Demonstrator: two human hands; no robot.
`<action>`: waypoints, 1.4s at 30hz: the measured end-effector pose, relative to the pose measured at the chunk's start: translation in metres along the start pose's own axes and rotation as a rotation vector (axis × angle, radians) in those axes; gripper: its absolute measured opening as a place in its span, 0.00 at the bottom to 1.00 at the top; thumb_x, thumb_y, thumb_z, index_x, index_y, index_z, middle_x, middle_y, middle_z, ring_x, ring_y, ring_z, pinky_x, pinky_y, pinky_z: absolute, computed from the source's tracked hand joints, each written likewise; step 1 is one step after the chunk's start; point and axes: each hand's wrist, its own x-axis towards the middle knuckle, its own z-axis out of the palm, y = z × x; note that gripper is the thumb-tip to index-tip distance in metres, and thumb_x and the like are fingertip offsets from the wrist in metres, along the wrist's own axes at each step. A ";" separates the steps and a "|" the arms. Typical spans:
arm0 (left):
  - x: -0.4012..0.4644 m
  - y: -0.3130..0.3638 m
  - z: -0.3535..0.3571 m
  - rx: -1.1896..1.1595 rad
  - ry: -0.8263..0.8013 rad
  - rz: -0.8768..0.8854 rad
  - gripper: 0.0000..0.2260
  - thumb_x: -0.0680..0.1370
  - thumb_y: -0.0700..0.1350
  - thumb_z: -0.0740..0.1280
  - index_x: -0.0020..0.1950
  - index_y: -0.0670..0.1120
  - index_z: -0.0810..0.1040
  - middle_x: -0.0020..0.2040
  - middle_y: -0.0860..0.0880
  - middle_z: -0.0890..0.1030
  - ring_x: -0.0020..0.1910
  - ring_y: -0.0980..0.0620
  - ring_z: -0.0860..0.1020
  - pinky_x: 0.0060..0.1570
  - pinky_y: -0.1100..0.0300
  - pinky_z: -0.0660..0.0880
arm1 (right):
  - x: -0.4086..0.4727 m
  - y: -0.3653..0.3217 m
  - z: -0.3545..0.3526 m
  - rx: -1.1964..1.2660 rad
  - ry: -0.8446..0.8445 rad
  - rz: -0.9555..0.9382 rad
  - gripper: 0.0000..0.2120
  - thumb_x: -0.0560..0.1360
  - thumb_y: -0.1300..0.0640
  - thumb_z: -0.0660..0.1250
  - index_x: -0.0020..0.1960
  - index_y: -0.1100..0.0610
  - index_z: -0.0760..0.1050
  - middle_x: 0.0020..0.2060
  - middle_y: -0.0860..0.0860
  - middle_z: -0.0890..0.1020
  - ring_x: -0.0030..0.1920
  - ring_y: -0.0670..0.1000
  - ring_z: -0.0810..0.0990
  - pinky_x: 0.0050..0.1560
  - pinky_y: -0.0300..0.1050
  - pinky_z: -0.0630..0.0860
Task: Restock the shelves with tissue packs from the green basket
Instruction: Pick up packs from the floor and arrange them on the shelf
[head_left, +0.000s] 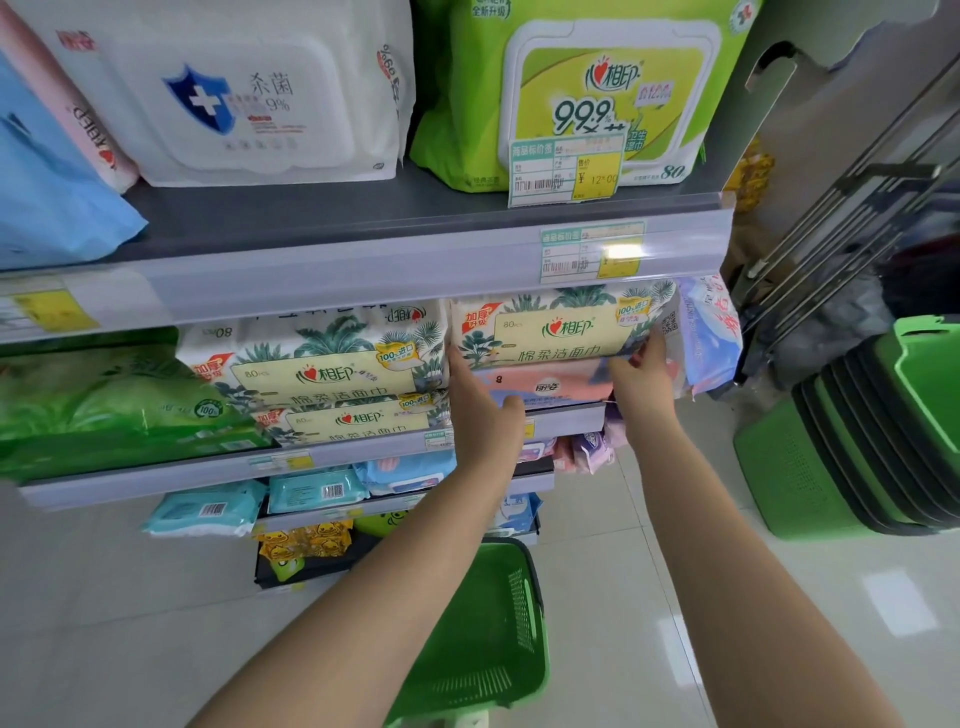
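Below the upper shelf edge, the bay is packed: palm-print tissue packs fill the left and a pink pack sits underneath at right. Stacked green baskets block the floor right of it; open tiled floor lies below.

Bright, even light is filling the view — glare is flaring on the price strip and gleaming off the floor tiles. Edges are bowing from the wide lens, and left-side packs are smearing soft.
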 end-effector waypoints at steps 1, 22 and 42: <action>-0.001 -0.002 0.000 -0.006 0.001 0.006 0.42 0.72 0.31 0.61 0.75 0.59 0.42 0.76 0.56 0.53 0.63 0.39 0.72 0.34 0.57 0.77 | -0.002 -0.002 -0.001 -0.019 -0.007 0.005 0.31 0.73 0.70 0.55 0.73 0.53 0.57 0.51 0.51 0.73 0.45 0.51 0.70 0.38 0.37 0.66; -0.018 -0.010 -0.030 0.093 -0.191 -0.020 0.39 0.75 0.35 0.59 0.76 0.59 0.41 0.76 0.56 0.51 0.73 0.53 0.57 0.55 0.55 0.76 | -0.022 0.026 0.023 -0.209 -0.042 0.031 0.38 0.72 0.67 0.57 0.77 0.55 0.44 0.69 0.56 0.66 0.65 0.59 0.69 0.58 0.49 0.68; -0.011 -0.047 -0.188 -0.058 0.305 -0.116 0.26 0.76 0.34 0.63 0.71 0.43 0.59 0.67 0.43 0.67 0.64 0.46 0.69 0.55 0.57 0.67 | -0.113 -0.012 0.132 -0.269 -0.317 -0.050 0.23 0.76 0.64 0.59 0.70 0.55 0.63 0.56 0.50 0.73 0.52 0.51 0.72 0.46 0.40 0.66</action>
